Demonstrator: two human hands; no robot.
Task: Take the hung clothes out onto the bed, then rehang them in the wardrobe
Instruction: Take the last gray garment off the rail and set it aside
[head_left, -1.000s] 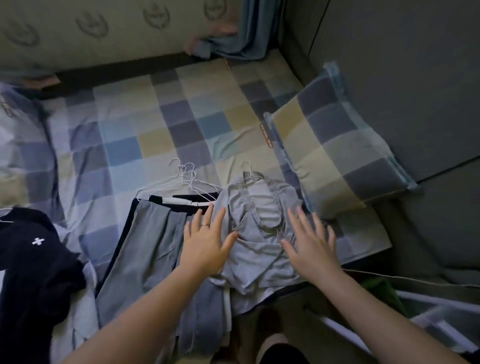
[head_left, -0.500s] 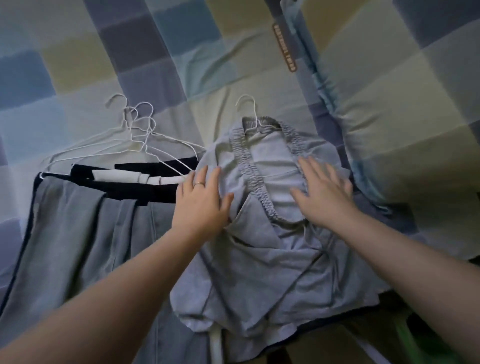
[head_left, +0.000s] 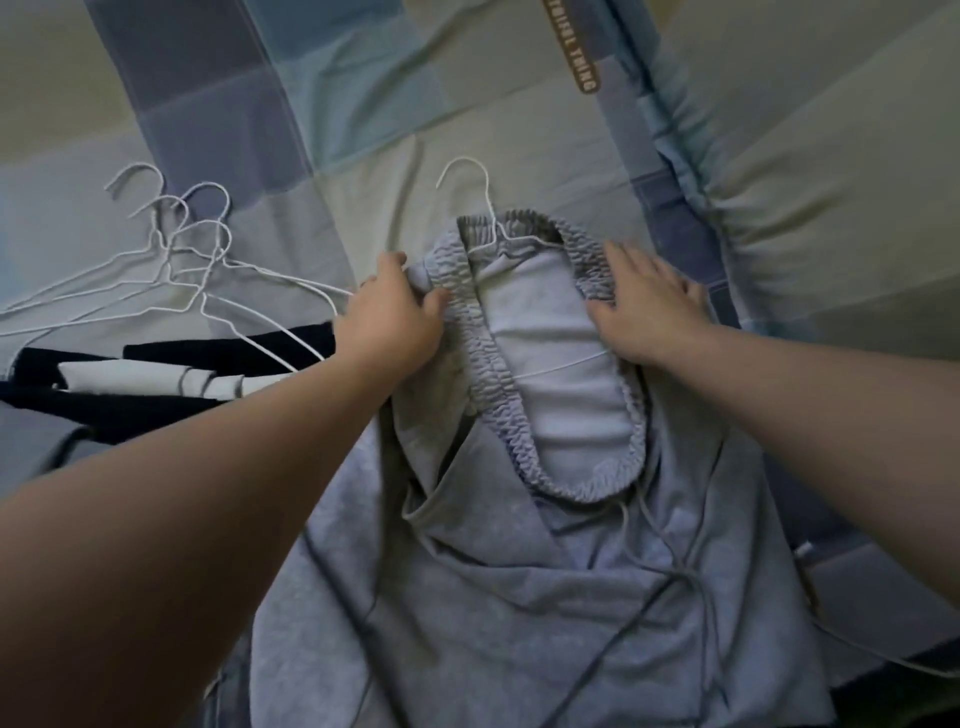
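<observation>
Grey drawstring trousers (head_left: 519, 597) are lying on the checked bed sheet (head_left: 363, 104), with a white wire hanger (head_left: 470, 179) sticking out of the elastic waistband (head_left: 483, 364). The left hand (head_left: 395, 322) is pinching the waistband's left edge between thumb and curled fingers. The right hand (head_left: 649, 312) is resting flat on its right edge, fingers straight. Spare wire hangers (head_left: 176, 260) are lying to the left, overlapping a dark garment (head_left: 156, 400).

Your left hand (head_left: 389, 319) and right hand (head_left: 652, 312) are bare; left forearm (head_left: 197, 493) and right forearm (head_left: 831, 374) are bare too, up to the frame's edge.
</observation>
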